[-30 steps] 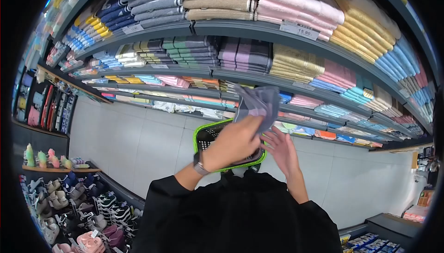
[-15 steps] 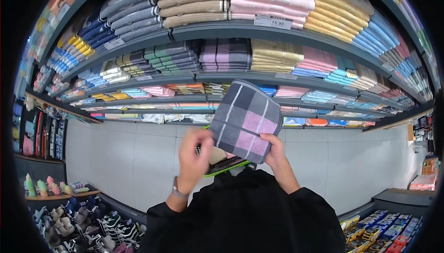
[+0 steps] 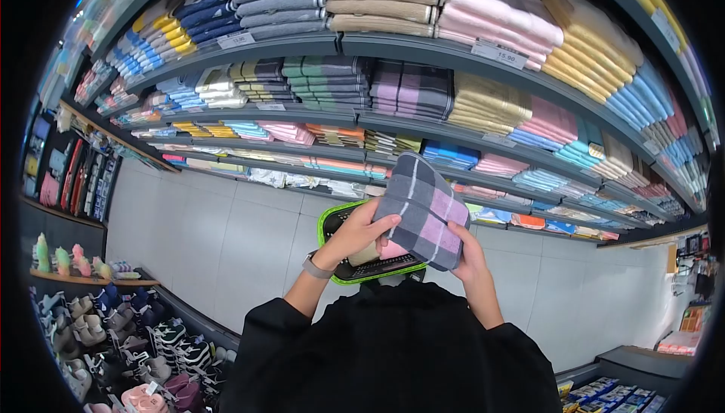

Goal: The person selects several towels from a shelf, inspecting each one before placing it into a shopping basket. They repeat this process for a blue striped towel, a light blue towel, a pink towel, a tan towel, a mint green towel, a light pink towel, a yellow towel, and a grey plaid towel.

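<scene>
A folded grey and purple checked towel (image 3: 423, 205) is held up in front of my body. My left hand (image 3: 359, 230) grips its left edge, thumb on the upper face and the other fingers partly hidden underneath. On the lower right edge, my right hand (image 3: 471, 250) clasps it with the thumb on top. Below the towel is a black shopping basket with a bright green rim (image 3: 323, 224). A beige item (image 3: 365, 255) and something pink show inside it, partly covered by my left hand and the towel.
Shelves (image 3: 423, 48) of folded towels curve across the front, including a stack of similar purple checked towels (image 3: 411, 89). Pale tiled floor (image 3: 219, 220) lies between them and me. Shoes (image 3: 136, 345) are displayed at the lower left, boxed goods (image 3: 615, 394) at the lower right.
My left hand, blurred and apart from the towel before, has moved right and taken hold of its left edge. The towel sits slightly lower and farther right. The view has turned, showing more basket.
</scene>
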Demonstrator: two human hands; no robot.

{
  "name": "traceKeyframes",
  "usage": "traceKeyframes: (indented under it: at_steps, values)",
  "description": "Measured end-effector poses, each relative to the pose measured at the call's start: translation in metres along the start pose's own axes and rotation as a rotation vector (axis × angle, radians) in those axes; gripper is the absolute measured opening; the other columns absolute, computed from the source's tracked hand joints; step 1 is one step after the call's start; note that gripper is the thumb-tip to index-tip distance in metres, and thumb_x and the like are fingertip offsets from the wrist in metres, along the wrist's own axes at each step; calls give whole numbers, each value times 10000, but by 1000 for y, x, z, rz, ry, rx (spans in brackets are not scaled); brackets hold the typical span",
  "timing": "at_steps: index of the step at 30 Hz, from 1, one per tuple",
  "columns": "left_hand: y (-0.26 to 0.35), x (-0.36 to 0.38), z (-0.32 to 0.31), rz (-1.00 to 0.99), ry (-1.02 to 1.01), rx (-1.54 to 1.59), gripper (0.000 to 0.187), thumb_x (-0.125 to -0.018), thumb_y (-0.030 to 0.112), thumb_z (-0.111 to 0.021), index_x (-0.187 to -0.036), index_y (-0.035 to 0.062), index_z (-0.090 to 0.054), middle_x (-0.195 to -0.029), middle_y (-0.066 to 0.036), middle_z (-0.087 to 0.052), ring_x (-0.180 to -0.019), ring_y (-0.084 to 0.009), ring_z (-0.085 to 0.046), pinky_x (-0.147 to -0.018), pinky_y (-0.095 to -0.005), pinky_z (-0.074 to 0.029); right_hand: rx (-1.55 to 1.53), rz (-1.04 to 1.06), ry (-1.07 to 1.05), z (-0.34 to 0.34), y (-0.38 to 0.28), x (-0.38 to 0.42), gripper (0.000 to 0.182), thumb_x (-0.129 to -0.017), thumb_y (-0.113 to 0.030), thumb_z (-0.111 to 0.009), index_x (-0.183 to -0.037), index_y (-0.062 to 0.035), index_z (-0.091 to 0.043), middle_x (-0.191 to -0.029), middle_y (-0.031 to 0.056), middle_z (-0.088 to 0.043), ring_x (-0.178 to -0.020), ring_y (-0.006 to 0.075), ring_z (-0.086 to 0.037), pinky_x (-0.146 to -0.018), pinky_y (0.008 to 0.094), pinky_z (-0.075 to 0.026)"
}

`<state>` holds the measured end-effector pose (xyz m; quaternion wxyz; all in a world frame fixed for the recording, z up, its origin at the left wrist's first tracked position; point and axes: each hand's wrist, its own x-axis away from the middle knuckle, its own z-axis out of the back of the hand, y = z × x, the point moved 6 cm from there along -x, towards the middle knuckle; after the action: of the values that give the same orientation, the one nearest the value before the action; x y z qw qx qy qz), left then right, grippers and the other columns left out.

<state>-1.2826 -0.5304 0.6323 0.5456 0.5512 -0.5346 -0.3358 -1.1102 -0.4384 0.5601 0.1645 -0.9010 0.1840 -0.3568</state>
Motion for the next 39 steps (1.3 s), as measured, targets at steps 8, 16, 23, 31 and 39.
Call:
traceKeyframes:
  at_steps: [8, 16, 23, 31, 39]
  values:
    - [37, -92, 65, -432, 213, -533, 223, -859, 209, -543, -925, 3, -596, -866, -83, -613, -772, -160, -576, -707, -298, -464, -317, 11, 59, 51, 8, -4, 351, -814, -107, -574, -1137, 8, -500, -1073, 129, -589, -986, 262, -577, -852, 384, -479]
    - [40, -207, 127, -611, 785, -1244, 404, -807, 189, -588, -1117, -49, -487, -926, -219, -593, -771, -308, -618, -663, -362, -515, -313, 114, 124, 73, -4, 29, 368, -813, -102, -570, -1154, 9, -490, -1071, 138, -589, -979, 272, -580, -859, 392, -475]
    - [-3, -235, 137, -209, 592, -140, 450, -884, 182, -515, -1249, -27, -356, -842, -131, -597, -548, -174, -591, -445, -268, -497, -351, 140, 162, 116, -12, 28, 434, -799, -113, -591, -1190, 14, -449, -1113, 156, -562, -993, 285, -572, -862, 399, -474]
    - [6, -233, 119, -345, 655, -113, 423, -896, 162, -507, -1249, 30, -317, -814, -114, -598, -504, -146, -561, -392, -245, -462, -228, 111, 129, 119, -35, 10, 401, -798, -109, -595, -1159, 12, -471, -1092, 150, -571, -986, 278, -573, -875, 395, -465]
    - [14, -244, 121, -267, 574, 165, 228, -881, 176, -530, -1019, 36, -415, -778, -126, -580, -561, -169, -584, -473, -265, -502, -193, 218, 91, 90, -79, 31, 381, -808, -95, -574, -1161, 16, -481, -1079, 148, -583, -999, 274, -574, -866, 398, -471]
